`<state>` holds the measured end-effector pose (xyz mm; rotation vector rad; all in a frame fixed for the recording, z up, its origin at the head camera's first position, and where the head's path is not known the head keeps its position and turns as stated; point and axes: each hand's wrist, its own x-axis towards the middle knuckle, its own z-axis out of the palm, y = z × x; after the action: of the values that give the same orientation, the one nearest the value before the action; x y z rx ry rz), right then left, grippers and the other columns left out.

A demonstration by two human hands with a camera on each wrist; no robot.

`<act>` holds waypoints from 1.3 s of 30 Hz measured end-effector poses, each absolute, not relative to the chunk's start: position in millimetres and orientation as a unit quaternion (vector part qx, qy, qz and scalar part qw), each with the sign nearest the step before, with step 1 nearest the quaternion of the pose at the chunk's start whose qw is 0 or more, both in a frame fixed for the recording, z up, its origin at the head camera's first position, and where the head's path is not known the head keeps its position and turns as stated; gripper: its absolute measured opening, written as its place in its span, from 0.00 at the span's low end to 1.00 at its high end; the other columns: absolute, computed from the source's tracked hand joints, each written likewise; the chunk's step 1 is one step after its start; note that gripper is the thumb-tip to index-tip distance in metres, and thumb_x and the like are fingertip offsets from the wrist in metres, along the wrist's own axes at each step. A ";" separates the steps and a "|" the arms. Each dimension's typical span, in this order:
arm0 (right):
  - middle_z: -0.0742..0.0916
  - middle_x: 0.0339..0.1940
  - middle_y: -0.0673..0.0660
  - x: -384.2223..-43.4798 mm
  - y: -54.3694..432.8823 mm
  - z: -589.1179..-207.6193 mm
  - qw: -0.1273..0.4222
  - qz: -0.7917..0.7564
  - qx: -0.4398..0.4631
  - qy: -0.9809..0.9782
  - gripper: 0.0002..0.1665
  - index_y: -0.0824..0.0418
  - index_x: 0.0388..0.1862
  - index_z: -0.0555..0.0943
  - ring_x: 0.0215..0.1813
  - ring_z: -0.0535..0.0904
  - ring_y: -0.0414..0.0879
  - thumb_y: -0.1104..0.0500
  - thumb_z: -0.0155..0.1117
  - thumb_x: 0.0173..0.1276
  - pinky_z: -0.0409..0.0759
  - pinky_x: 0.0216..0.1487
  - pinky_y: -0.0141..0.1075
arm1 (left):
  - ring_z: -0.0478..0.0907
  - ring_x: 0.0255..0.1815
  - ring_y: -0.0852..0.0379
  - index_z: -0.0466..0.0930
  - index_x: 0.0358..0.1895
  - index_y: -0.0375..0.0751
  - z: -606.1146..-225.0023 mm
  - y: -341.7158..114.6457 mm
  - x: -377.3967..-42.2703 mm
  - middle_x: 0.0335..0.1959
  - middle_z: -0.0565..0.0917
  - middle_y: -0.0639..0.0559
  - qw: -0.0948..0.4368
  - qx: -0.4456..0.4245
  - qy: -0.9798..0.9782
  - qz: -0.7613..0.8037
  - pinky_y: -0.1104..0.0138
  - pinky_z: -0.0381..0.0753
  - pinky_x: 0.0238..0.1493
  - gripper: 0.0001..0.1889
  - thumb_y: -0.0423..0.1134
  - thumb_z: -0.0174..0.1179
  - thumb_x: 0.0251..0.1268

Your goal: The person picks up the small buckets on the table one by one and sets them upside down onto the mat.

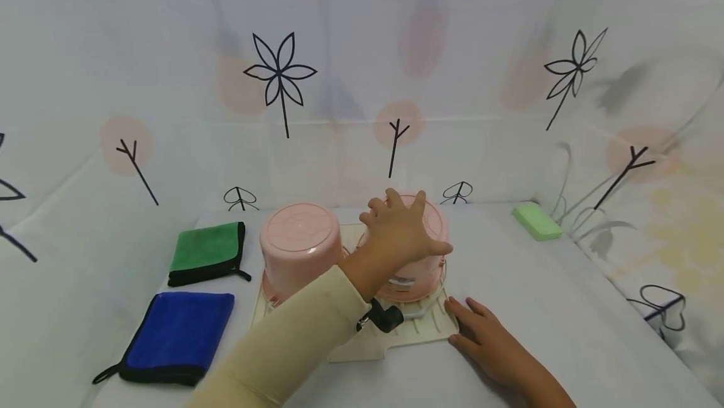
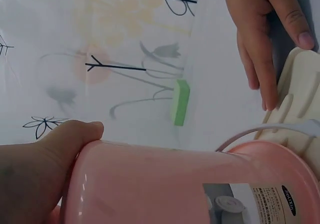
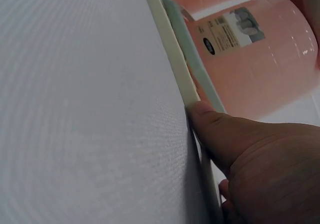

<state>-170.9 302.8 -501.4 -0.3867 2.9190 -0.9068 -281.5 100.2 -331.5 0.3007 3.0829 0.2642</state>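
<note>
Two pink plastic buckets stand upside down on a cream ribbed draining board (image 1: 421,332). My left hand (image 1: 398,232) spreads over the upturned base of the right bucket (image 1: 432,219) and grips it, the thumb (image 2: 82,129) bent at the base's edge. That bucket bears a printed label (image 2: 250,204), and its pale handle (image 1: 414,314) lies down at the rim. The left bucket (image 1: 300,238) stands beside it, partly behind my left sleeve. At the board's front right corner, my right hand (image 1: 489,345) touches the edge with fairly straight fingers, thumb (image 3: 210,119) against the front edge.
To the left lie a folded green cloth (image 1: 206,251) and, nearer, a folded blue cloth (image 1: 178,332), both black-edged. A light green sponge (image 1: 537,220) sits at the back right. White patterned sheets (image 1: 339,81) rise behind and at both sides of the table.
</note>
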 end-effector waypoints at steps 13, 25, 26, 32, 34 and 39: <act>0.73 0.81 0.56 -173.6 299.9 -495.8 0.035 -0.286 -0.125 0.949 0.41 0.53 0.81 0.69 0.82 0.56 0.72 0.41 0.67 0.74 0.63 0.70 0.74 | 0.48 0.83 0.25 0.46 0.86 0.69 -334.9 111.0 -291.0 0.87 0.41 0.34 0.035 0.041 0.996 0.071 0.36 0.59 0.78 0.55 0.86 0.48 0.58; 0.73 0.81 0.57 -172.8 297.7 -498.7 0.041 -0.291 -0.120 0.948 0.42 0.53 0.82 0.69 0.82 0.55 0.72 0.40 0.66 0.74 0.63 0.70 0.75 | 0.44 0.86 0.30 0.50 0.86 0.65 -344.7 109.6 -293.0 0.87 0.44 0.35 0.005 0.055 0.996 0.068 0.32 0.55 0.77 0.55 0.87 0.47 0.57; 0.73 0.81 0.58 -172.8 297.6 -499.1 0.044 -0.291 -0.119 0.948 0.42 0.53 0.82 0.68 0.82 0.55 0.72 0.40 0.66 0.74 0.63 0.70 0.75 | 0.44 0.86 0.30 0.51 0.86 0.65 -346.1 109.2 -293.0 0.87 0.46 0.35 -0.004 0.059 0.996 0.069 0.32 0.54 0.77 0.56 0.87 0.47 0.57; 0.72 0.81 0.59 -174.1 299.4 -500.8 0.057 -0.289 -0.110 0.949 0.43 0.52 0.83 0.67 0.83 0.54 0.72 0.39 0.66 0.74 0.63 0.70 0.75 | 0.53 0.83 0.34 0.52 0.85 0.67 -348.5 104.9 -287.2 0.83 0.57 0.41 -0.058 0.103 0.992 0.046 0.36 0.53 0.79 0.54 0.90 0.40 0.57; 0.72 0.81 0.58 -174.2 300.6 -501.0 0.053 -0.289 -0.105 0.950 0.43 0.52 0.82 0.67 0.83 0.54 0.72 0.40 0.67 0.74 0.62 0.70 0.75 | 0.54 0.83 0.34 0.53 0.84 0.67 -345.5 100.7 -283.9 0.83 0.59 0.42 -0.074 0.128 0.989 0.030 0.36 0.54 0.78 0.54 0.90 0.37 0.57; 0.72 0.81 0.59 -173.9 299.9 -502.7 0.051 -0.295 -0.110 0.948 0.43 0.54 0.82 0.67 0.83 0.54 0.73 0.42 0.67 0.74 0.61 0.71 0.76 | 0.50 0.85 0.33 0.51 0.85 0.66 -333.0 74.2 -275.7 0.86 0.55 0.43 -0.101 0.159 0.982 0.015 0.34 0.51 0.79 0.52 0.88 0.36 0.61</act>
<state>-173.9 299.9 -502.7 -0.3344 2.8834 -0.8988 -275.7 74.2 -333.0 0.5357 3.2999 0.0513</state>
